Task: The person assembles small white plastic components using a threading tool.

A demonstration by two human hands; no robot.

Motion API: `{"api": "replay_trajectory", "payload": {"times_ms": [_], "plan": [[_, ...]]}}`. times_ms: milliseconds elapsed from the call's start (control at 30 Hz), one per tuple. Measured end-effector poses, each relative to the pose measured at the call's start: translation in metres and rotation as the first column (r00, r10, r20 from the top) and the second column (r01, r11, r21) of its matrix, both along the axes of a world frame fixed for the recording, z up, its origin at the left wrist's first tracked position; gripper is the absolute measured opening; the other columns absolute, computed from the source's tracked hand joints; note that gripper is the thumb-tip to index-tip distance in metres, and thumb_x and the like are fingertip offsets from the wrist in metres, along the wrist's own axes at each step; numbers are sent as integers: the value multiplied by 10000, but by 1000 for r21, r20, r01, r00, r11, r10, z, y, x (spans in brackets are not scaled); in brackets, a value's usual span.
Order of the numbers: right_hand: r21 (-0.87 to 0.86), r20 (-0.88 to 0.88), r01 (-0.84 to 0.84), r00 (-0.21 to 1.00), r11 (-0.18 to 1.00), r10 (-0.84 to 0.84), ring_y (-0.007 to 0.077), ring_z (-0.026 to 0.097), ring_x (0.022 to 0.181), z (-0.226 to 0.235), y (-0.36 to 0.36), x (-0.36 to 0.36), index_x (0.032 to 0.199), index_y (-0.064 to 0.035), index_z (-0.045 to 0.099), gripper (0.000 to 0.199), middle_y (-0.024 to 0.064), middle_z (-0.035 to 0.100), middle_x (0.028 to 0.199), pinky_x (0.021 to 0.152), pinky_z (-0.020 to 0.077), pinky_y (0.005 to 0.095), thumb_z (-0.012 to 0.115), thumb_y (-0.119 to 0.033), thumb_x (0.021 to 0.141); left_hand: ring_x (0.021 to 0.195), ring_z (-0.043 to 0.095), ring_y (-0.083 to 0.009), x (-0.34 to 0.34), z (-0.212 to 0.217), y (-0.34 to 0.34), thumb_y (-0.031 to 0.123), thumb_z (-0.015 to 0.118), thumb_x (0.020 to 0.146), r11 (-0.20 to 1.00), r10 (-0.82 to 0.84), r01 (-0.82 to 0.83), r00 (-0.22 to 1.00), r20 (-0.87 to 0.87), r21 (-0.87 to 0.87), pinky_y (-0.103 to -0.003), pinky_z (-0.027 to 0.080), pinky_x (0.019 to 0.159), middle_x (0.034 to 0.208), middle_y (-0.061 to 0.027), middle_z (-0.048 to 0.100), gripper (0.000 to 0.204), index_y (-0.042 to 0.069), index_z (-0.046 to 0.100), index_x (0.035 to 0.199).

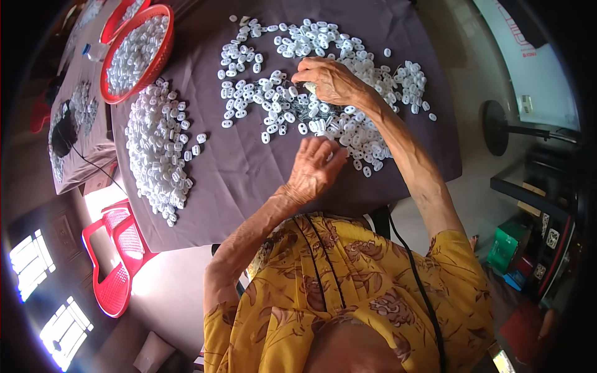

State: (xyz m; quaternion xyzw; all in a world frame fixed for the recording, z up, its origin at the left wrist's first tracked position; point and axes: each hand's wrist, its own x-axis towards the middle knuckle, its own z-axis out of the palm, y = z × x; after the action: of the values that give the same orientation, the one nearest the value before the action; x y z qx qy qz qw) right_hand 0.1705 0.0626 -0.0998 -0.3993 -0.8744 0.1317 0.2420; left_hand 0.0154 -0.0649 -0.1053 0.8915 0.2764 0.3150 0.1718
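Small white oval plastic pieces (367, 127), each with two dark holes, lie in a loose heap on the brown cloth-covered table (249, 186). My left hand (313, 166) is at the near edge of this heap, its fingers curled in; whatever they hold is hidden. Farther off, my right hand (336, 82) reaches over the middle of the heap with bent fingers. Something pale shows under its palm, too covered to name. Between the hands, thin dark strands (311, 112) run in a tangle among the pieces.
At the left lies a long pile of similar white pieces (155, 149). Behind it a red basket (168, 46) is filled with more. A red plastic chair (115, 289) stands left of the table, and a black stand with a round base (495, 127) at the right.
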Motion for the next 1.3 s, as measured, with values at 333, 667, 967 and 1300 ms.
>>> {"api": "replay_trajectory", "payload": {"times_ms": [333,667,967,1300], "plan": [[86,-84,17,996,996,-9,216,586,788,-2,-1,0,906,-67,639,301,49,559,846,696,494,322,547,6,629,785,482,-205,18,3,4,71,631,652,1000,12,-14,995,-94,-16,-343,367,677,780,-34,487,265,68,605,916],[-97,-38,20,999,995,-24,233,550,922,3,-2,2,973,-42,597,373,56,546,958,800,460,322,502,68,629,727,465,-203,-3,3,2,80,569,645,994,-28,39,994,-103,104,-337,367,687,748,-72,455,203,-1,560,832],[-149,8,17,1000,989,-16,237,549,929,9,-3,1,968,-34,599,373,65,542,962,808,461,321,493,68,625,661,489,-169,-46,10,19,6,630,679,984,124,-116,991,-47,135,-330,392,572,761,-55,536,182,9,594,858],[-179,34,16,999,984,-10,244,537,971,9,-3,-3,986,-33,601,386,79,545,1002,838,449,328,500,60,625,921,496,-273,-27,3,6,159,671,711,975,157,-167,984,-81,-149,-395,442,717,1069,-123,507,384,45,562,1062]]}}
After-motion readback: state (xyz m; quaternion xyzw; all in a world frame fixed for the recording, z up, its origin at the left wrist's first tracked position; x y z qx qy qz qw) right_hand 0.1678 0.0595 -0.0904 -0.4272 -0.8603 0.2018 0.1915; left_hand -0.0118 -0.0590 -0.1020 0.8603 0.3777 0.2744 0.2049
